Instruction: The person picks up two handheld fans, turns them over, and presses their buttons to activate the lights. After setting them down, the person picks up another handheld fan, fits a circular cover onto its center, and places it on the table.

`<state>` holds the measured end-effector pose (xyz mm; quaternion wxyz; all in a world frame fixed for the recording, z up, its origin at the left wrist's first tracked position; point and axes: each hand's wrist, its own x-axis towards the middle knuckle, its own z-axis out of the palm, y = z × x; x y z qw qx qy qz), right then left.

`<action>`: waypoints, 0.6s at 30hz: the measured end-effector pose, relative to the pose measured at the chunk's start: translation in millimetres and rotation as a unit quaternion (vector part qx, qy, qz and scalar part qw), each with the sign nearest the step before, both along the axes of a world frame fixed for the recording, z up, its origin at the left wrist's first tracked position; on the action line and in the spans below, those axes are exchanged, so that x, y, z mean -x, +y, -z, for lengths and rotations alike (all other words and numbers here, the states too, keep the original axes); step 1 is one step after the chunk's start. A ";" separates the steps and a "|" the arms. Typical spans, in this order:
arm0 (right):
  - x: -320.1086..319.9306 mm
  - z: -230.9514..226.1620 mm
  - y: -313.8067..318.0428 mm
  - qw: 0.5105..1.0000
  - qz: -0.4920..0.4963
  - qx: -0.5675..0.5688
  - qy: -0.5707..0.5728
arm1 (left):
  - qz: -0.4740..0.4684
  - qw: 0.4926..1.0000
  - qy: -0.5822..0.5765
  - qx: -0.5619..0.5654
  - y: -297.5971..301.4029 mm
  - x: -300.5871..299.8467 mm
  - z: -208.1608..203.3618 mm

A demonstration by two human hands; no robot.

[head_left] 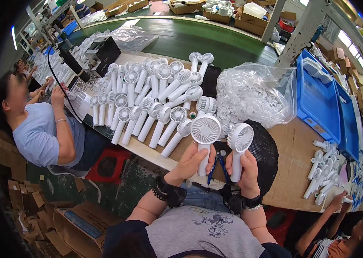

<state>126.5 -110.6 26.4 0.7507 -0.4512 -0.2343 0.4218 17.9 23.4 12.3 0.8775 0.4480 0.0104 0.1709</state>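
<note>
My left hand [195, 160] is closed round the handle of a white handheld fan [206, 130], its round grille tilted up toward me. In my right hand [247, 168] is a second white handheld fan [240, 138], gripped by its handle, with its head close beside the first. Behind and between them on the table lie blue-handled pliers [222, 165], partly hidden. Many more white handheld fans [149, 103] lie in rows to the left, grilles mostly upward. A black mesh piece [262, 157] sits just right of my right hand.
A clear plastic bag [254, 92] of small white parts lies beyond my hands. Blue trays [319, 103] stand at the right, near another fan pile [325, 167]. A black box [103, 55] and a green conveyor belt [190, 34] are farther back. Co-workers sit at left and right.
</note>
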 end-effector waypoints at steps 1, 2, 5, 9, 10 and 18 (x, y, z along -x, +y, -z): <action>0.0 1.1 0.1 1.000 0.000 0.001 0.002 | 0.004 1.000 0.001 -0.011 0.0 -0.2 0.1; -0.4 2.8 -0.2 1.000 0.001 -0.002 -0.007 | 0.004 1.000 0.003 -0.010 -0.4 -0.7 0.1; -0.2 3.8 1.3 1.000 -0.001 -0.006 -0.024 | -0.008 1.000 0.009 0.000 -1.2 0.1 -2.1; -1.5 4.5 1.1 0.998 0.003 -0.024 -0.054 | -0.013 0.999 0.021 -0.027 -2.6 -0.3 2.5; -1.9 5.1 0.5 0.998 0.010 -0.029 -0.050 | -0.012 0.999 0.022 -0.028 -2.9 -0.9 2.1; -2.8 9.6 0.1 0.998 0.026 -0.056 -0.020 | 0.047 0.998 -0.011 -0.034 -1.0 -1.7 9.6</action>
